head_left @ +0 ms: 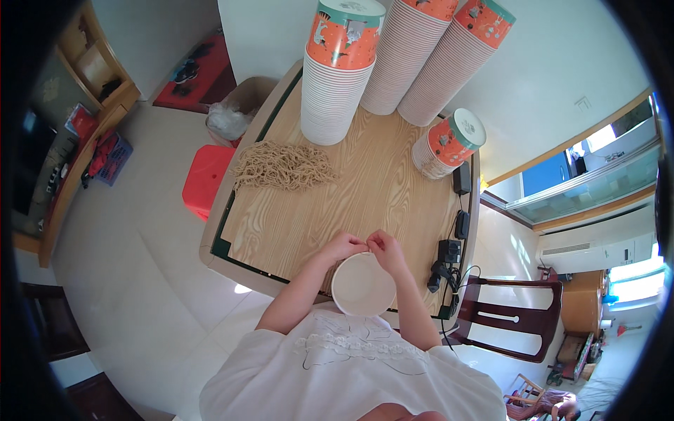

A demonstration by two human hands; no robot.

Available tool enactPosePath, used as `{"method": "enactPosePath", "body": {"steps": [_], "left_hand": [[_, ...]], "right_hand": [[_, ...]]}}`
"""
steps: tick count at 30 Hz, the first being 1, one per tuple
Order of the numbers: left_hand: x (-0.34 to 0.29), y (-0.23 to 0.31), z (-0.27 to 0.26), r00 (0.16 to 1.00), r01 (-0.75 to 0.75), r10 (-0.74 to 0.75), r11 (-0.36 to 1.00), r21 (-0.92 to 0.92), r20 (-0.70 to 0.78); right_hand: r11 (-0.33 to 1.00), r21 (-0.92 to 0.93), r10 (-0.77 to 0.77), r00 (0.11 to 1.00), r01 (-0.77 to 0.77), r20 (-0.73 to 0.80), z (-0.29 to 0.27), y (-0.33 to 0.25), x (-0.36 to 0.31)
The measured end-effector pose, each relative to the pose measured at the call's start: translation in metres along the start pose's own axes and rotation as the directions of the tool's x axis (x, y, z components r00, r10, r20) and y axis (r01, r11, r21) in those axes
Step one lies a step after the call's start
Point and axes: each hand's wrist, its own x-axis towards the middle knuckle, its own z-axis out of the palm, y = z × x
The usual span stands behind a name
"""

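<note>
A white paper bucket (364,286) is tilted toward me at the table's near edge, its open mouth and plain inside showing. My left hand (345,247) pinches the far rim with fingers closed. Close beside it, my right hand (387,251) is closed on the same stretch of rim. Whether a bit of cord sits between the fingertips is too small to tell. Farther off on the left lies a loose heap of tan twine pieces (284,167).
Tall stacks of upturned paper buckets (328,102) rise at the table's far side; a shorter stack (449,144) stands right. Black power adapters and cables (449,251) line the right edge. A red stool (208,181) and a dark wooden chair (509,317) flank the wooden table (379,189).
</note>
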Motion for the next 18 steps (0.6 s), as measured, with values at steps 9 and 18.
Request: {"method": "enactPosePath", "body": {"steps": [9,18], "left_hand": [[-0.004,-0.007,0.014,0.999,-0.013,0.010,0.997,-0.072,-0.045],[-0.013,-0.009,0.011,0.970,-0.087,0.121,0.983,0.163,-0.212]], "right_hand": [[0.971,0.124,0.214,0.975,-0.205,-0.067,-0.001,0.003,0.000],[0.935,-0.327,0.203,0.962,-0.136,0.181,0.004,-0.015,0.013]]}}
